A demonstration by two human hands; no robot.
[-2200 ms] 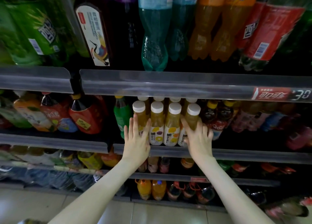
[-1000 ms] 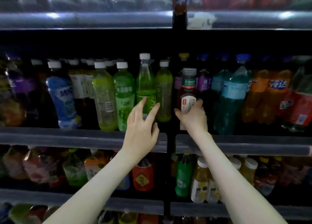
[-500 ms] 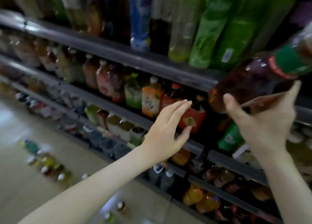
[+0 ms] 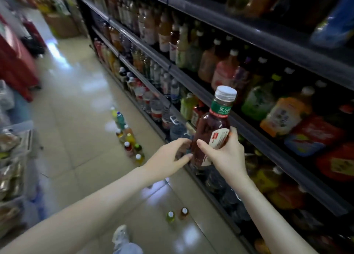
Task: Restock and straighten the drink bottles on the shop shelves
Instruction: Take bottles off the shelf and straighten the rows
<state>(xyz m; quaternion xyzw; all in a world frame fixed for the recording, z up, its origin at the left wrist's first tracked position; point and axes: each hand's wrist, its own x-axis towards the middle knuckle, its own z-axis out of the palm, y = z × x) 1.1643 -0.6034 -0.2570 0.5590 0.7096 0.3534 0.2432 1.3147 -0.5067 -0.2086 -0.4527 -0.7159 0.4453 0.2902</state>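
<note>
The right grip [image 4: 228, 154] clasps a brown tea bottle [image 4: 212, 131] upright in front of the shelves [image 4: 268, 146]. The left grip [image 4: 168, 158] is released beside its base. Beyond, loose bottles [image 4: 128, 137] stand on the floor [image 4: 76, 110]; a careless step could topple them.

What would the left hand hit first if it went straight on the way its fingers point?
Probably the brown tea bottle gripped by the right hand, though depth is unclear.

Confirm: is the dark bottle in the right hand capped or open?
Capped: the dark bottle, gripped by the right hand, wears a pale screw cap on its neck.
</note>
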